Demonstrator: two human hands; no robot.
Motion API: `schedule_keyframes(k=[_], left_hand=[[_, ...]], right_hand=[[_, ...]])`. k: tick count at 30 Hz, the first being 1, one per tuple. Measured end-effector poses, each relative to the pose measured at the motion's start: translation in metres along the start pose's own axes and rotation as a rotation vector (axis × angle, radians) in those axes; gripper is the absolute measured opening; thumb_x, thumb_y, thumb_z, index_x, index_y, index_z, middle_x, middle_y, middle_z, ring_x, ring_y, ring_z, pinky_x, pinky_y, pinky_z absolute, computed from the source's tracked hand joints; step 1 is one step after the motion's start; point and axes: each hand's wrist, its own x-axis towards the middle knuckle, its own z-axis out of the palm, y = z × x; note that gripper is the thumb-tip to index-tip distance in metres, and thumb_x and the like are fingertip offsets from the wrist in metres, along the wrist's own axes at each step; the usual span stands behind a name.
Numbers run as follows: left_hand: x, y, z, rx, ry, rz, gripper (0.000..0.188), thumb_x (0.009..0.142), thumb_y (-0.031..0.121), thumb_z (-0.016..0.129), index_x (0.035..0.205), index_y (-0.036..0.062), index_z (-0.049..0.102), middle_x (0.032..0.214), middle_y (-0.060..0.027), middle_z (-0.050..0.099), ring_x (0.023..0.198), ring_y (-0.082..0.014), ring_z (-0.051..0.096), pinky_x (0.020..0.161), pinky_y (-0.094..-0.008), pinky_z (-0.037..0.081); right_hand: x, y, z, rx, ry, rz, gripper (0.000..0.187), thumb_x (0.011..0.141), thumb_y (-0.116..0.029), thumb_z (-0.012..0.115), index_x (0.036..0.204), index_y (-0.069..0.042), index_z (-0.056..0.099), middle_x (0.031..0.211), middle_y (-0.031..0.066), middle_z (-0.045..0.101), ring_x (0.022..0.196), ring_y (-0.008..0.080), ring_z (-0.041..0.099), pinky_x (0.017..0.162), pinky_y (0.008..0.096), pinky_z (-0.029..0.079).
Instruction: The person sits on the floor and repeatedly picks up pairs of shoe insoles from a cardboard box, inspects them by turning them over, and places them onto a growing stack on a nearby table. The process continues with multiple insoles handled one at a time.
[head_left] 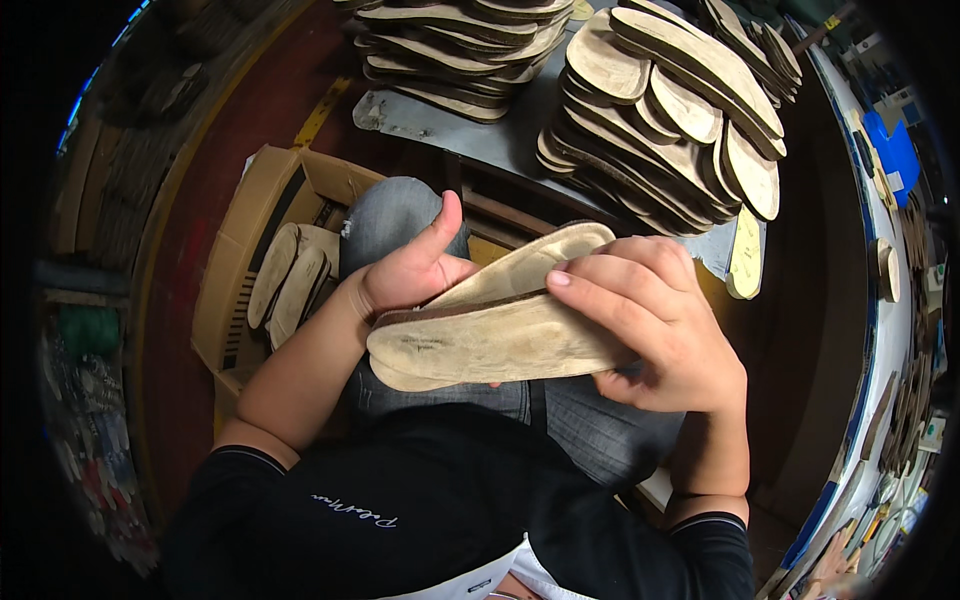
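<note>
Two beige shoe footbeds with brown edges are held over my lap. The nearer footbed (500, 345) lies across the front and overlaps the farther footbed (535, 258), which slants up to the right. My right hand (650, 315) grips them at their right end, fingers over the top edge and thumb low. From the left, my left hand (415, 268) supports them with its thumb raised and off the footbeds. Most of its fingers are hidden beneath; a fingertip shows under the lower edge.
Ahead, a grey metal table (430, 122) carries a left footbed stack (465, 50) and a right footbed stack (660, 130). A cardboard box (225, 270) with several footbeds stands by my left leg. Shelving with tools (900, 420) runs along the right.
</note>
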Motion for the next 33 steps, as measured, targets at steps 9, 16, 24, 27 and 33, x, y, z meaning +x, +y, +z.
schedule_keyframes(k=[9, 16, 24, 27, 33], left_hand=[[0.001, -0.007, 0.008, 0.008, -0.179, 0.004, 0.158, 0.085, 0.119, 0.018, 0.18, -0.0047, 0.041, 0.156, -0.0433, 0.067, 0.122, -0.0517, 0.083, 0.107, -0.0539, 0.069], [0.002, -0.009, 0.008, -0.075, -0.184, 0.005, 0.155, 0.086, 0.118, 0.018, 0.183, -0.001, 0.04, 0.156, -0.0449, 0.067, 0.12, -0.0522, 0.084, 0.1, -0.0549, 0.072], [0.009, -0.008, 0.0, -0.145, -0.28, 0.01, 0.144, 0.092, 0.114, 0.024, 0.185, 0.0044, 0.038, 0.158, -0.0473, 0.063, 0.121, -0.0561, 0.082, 0.096, -0.0561, 0.074], [0.009, -0.009, -0.002, -0.233, -0.353, 0.067, 0.143, 0.094, 0.113, 0.026, 0.186, 0.0038, 0.037, 0.159, -0.0485, 0.062, 0.121, -0.057, 0.082, 0.096, -0.0572, 0.074], [0.008, -0.013, 0.001, -0.102, -0.219, 0.03, 0.147, 0.093, 0.114, 0.022, 0.184, -0.0008, 0.038, 0.158, -0.0437, 0.066, 0.118, -0.0505, 0.084, 0.095, -0.0507, 0.073]], right_hand=[[0.006, 0.013, 0.015, 0.043, 0.002, 0.092, 0.115, 0.056, -0.005, 0.088, 0.169, -0.008, 0.066, 0.156, 0.0114, 0.072, 0.138, 0.0402, 0.064, 0.121, 0.0527, 0.049], [-0.001, 0.024, 0.021, 0.123, 0.02, 0.092, 0.119, 0.062, -0.004, 0.089, 0.176, -0.002, 0.055, 0.161, 0.0148, 0.071, 0.143, 0.0422, 0.062, 0.128, 0.0544, 0.047], [-0.003, 0.033, 0.014, 0.137, 0.046, 0.115, 0.127, 0.068, -0.004, 0.094, 0.184, -0.002, 0.042, 0.174, 0.0179, 0.063, 0.156, 0.0435, 0.06, 0.134, 0.0543, 0.045], [-0.006, 0.038, 0.012, 0.112, 0.126, 0.191, 0.135, 0.065, -0.01, 0.101, 0.185, -0.002, 0.04, 0.178, 0.0188, 0.06, 0.158, 0.0433, 0.057, 0.135, 0.0537, 0.043], [-0.007, 0.034, 0.029, 0.136, 0.044, 0.221, 0.132, 0.058, 0.003, 0.099, 0.179, -0.008, 0.051, 0.173, 0.0146, 0.06, 0.154, 0.0445, 0.056, 0.129, 0.0548, 0.049]])
